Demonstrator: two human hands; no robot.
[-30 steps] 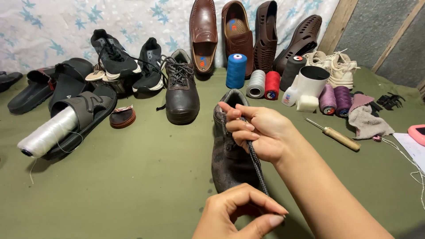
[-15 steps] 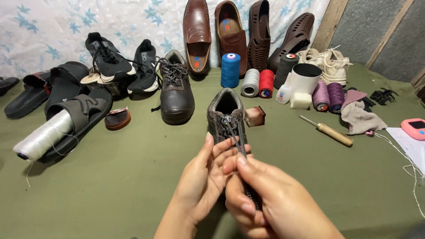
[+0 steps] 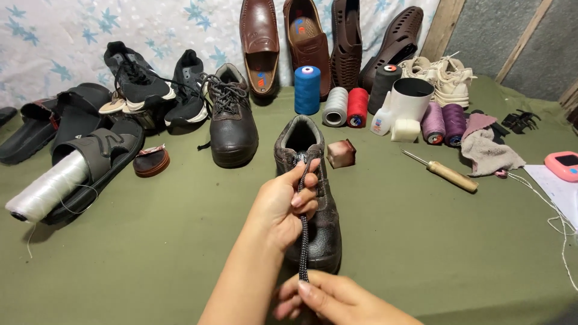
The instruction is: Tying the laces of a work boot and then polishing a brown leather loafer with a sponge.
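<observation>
Head view: your left hand [image 3: 282, 204] lies over the near-middle of the green bench [image 3: 421, 241], its grip closed on the speckled shoelace [image 3: 303, 232] just below the eyelets of the dark brown boot [image 3: 312, 192]; your right hand [image 3: 334, 298] sits at the near edge, thumb and fingers pinched together on the lace's lower end, so the lace runs taut and nearly straight between both hands; the boot stands upright on its sole, toe toward you, opening toward the far side, directly under the left hand.

Just right of the boot's opening, a small brownish block [image 3: 341, 153]; to the boot's left and slightly farther, its laced mate [image 3: 232, 120], standing apart from it; farther left, black sneakers [image 3: 156, 84] and dark sandals [image 3: 90, 150], one sandal carrying a white thread cone [image 3: 48, 189] laid on its side; a small round tin [image 3: 151, 161] lies between sandal and laced mate.

Far side, middle: thread spools [image 3: 337, 99] in blue, grey and red, a black spool and a white cup [image 3: 411, 99], with purple spools to their right; brown loafers [image 3: 283, 36] lean against the patterned backdrop; right of the boot, a wooden-handled awl [image 3: 442, 173] lies near a crumpled cloth [image 3: 490, 153]; a pink device [image 3: 563, 165] rests at the right edge.
</observation>
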